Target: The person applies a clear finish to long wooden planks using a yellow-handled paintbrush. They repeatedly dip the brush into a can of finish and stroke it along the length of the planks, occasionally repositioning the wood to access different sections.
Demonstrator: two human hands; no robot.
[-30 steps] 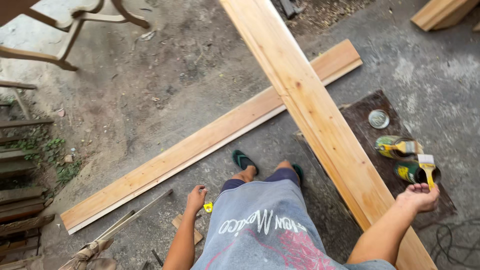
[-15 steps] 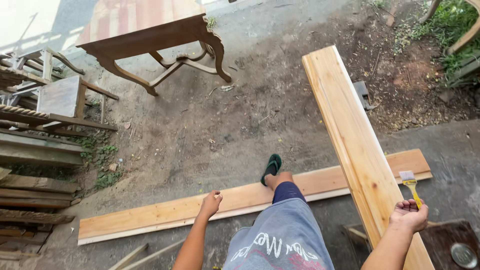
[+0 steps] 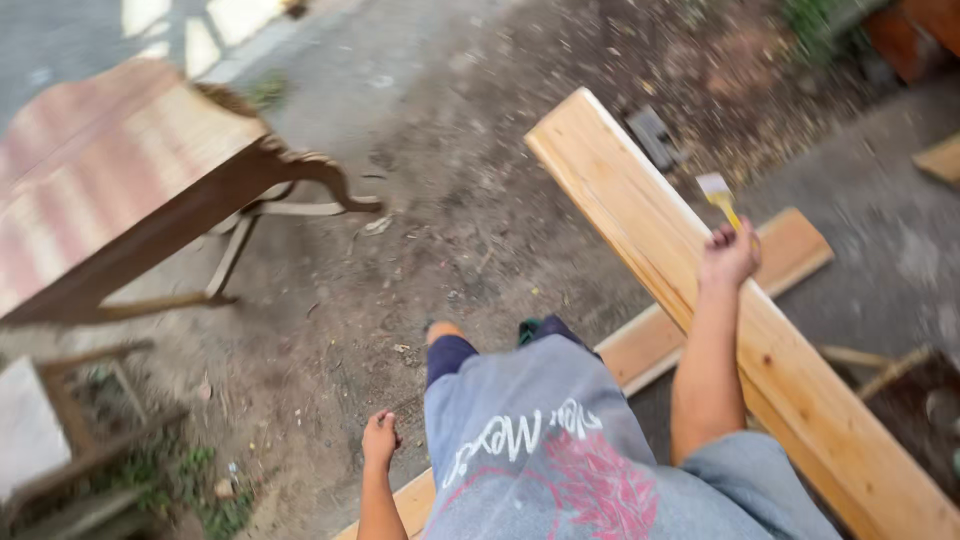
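Right hand (image 3: 728, 255) is gripping a yellow-handled paintbrush (image 3: 720, 195) over the raised plank (image 3: 700, 290), left hand (image 3: 380, 440) loosely curled and empty, so mid-stride he could easily trip on the floor board (image 3: 790, 250).

Yellow-handled paintbrush (image 3: 722, 197), bristles up, above the slanting pale plank (image 3: 640, 215).
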